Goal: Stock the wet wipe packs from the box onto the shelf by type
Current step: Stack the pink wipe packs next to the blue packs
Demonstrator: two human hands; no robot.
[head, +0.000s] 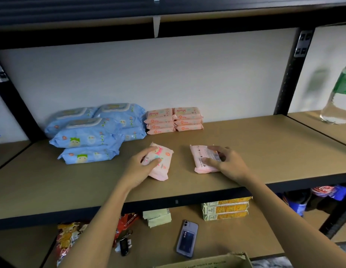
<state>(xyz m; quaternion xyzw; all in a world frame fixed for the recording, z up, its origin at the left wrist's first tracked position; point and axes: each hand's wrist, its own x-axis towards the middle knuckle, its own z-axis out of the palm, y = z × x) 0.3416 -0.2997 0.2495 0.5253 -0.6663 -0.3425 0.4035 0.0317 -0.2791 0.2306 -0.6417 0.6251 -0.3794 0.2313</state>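
Observation:
Two small pink wipe packs lie on the brown shelf (pixel 265 144). My left hand (pixel 137 169) grips the left pink pack (pixel 164 167), which lies face up and tilted. My right hand (pixel 230 163) holds the right pink pack (pixel 201 161), which lies label side up. Behind them, two short stacks of pink packs (pixel 174 120) stand against the back wall. Several large blue packs (pixel 94 132) are piled to their left. A corner of the cardboard box (pixel 216 261) shows at the bottom edge.
A clear bottle with a green label (pixel 338 97) stands on the neighbouring shelf at right. The lower shelf holds yellow packets (pixel 226 208), pale green packs (pixel 156 217), a phone (pixel 186 238), a key fob (pixel 123 246) and snack bags (pixel 71 238).

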